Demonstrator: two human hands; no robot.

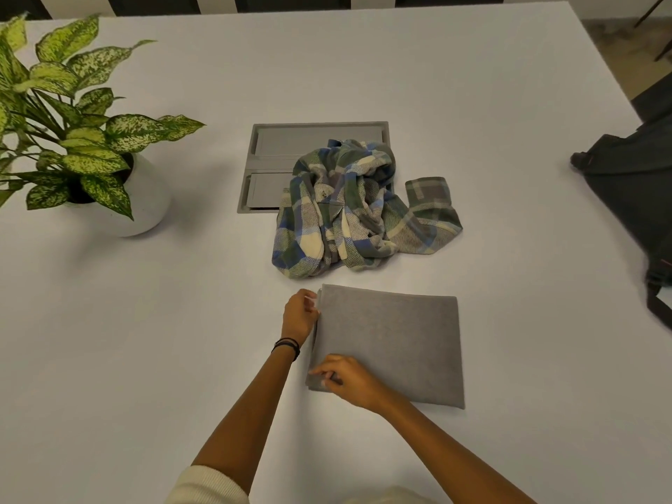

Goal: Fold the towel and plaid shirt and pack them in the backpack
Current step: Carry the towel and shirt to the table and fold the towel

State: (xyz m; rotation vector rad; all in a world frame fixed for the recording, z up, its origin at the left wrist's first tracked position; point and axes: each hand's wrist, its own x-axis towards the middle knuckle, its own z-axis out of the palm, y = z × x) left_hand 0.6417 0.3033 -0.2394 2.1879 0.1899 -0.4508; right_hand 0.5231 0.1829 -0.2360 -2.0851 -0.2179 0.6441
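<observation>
A grey towel (396, 343) lies folded into a flat rectangle on the white table (145, 340), near me. My left hand (300, 316) pinches its far left corner. My right hand (343, 381) pinches its near left corner. Behind the towel the plaid shirt (349, 209), green, blue and cream, lies crumpled in a heap with one sleeve out to the right. The dark backpack (632, 198) sits at the table's right edge, partly cut off by the frame.
A potted plant (83, 140) in a white round pot stands at the far left. A grey recessed cable hatch (287, 154) is set into the table's middle, partly under the shirt. Dark chairs stand beyond the far edge.
</observation>
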